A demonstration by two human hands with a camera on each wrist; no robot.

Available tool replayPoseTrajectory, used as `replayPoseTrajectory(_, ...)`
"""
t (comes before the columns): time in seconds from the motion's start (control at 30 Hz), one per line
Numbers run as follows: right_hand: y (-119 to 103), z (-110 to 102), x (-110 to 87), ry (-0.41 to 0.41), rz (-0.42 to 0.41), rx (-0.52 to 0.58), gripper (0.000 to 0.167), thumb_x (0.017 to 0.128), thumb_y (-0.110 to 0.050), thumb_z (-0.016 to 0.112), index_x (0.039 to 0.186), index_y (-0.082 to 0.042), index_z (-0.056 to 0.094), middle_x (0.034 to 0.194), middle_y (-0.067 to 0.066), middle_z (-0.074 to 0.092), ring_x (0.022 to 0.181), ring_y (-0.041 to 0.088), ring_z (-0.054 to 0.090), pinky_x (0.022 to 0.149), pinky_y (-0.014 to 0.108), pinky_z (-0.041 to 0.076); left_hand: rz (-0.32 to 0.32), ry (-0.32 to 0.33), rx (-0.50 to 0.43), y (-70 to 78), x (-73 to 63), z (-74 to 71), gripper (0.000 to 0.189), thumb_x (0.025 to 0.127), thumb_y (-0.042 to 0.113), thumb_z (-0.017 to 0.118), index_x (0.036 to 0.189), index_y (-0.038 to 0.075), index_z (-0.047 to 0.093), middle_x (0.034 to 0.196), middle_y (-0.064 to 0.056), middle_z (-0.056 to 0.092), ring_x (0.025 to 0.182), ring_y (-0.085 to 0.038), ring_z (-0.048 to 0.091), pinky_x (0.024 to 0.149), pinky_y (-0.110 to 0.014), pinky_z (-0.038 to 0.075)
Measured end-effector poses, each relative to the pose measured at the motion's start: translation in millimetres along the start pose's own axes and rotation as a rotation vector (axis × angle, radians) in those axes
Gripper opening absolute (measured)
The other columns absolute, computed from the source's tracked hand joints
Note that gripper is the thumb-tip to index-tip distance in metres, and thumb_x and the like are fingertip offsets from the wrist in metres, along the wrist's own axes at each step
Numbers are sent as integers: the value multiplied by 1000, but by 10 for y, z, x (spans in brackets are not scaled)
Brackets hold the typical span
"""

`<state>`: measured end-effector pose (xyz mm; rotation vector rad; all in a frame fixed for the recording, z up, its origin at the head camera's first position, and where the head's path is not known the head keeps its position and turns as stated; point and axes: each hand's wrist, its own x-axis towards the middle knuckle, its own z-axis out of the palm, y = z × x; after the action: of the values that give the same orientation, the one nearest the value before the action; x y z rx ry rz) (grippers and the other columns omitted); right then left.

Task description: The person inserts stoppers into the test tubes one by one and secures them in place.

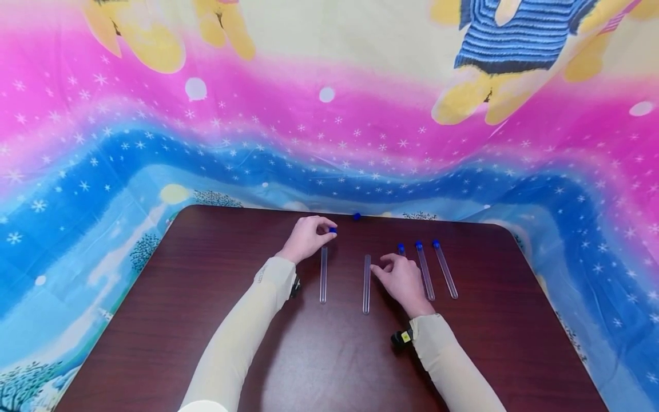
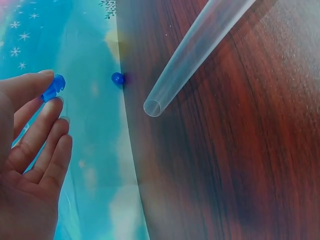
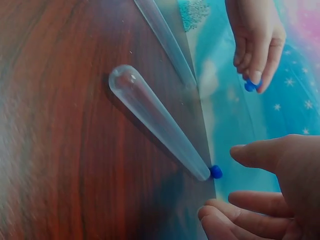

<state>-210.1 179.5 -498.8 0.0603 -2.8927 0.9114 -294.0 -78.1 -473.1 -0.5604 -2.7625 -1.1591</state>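
Note:
My left hand (image 1: 308, 236) pinches a small blue cap (image 2: 54, 89) between thumb and fingertips, above the far part of the table. Below that hand lies an uncapped clear test tube (image 1: 323, 276), its open end toward the far edge. A second uncapped test tube (image 1: 366, 285) lies to its right. Beside this one is my right hand (image 1: 401, 280), thumb and fingers apart with nothing between them, the thumb near the tube in the head view. In the right wrist view, the right hand's fingers (image 3: 260, 200) are relaxed.
Another blue cap (image 1: 357, 216) sits at the far edge of the dark wooden table (image 1: 309, 355). Right of my right hand lie blue-capped tubes (image 1: 425, 272), (image 1: 445, 272), one more partly hidden behind the hand. A patterned cloth (image 1: 329, 154) hangs behind the table.

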Motion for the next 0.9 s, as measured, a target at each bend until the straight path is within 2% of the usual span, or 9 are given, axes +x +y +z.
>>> replayPoseTrajectory(0.3,-81,124,-40,-63,44,-12,33,88,-38,81,99,-7,75,69,-3,63,62,14,59,62,36,53,12,2,-14,-2,-62,31,21,91,20,80,113,16,79,93,4,70,85,-12,63,76,-28,53)
replayPoseTrajectory(0.57,-135,193,-61,-108,51,-48,32,87,-38,82,81,-11,67,62,-4,59,59,14,56,57,34,48,50,3,-20,10,-75,31,20,91,17,80,111,14,79,93,3,70,85,-11,64,79,-28,52)
replayPoseTrajectory(0.9,-172,251,-76,-168,86,-78,34,89,-35,80,74,-11,61,59,0,56,54,17,54,53,33,45,42,16,-42,23,-80,26,20,90,16,81,109,14,79,90,4,69,83,-11,64,77,-27,52)
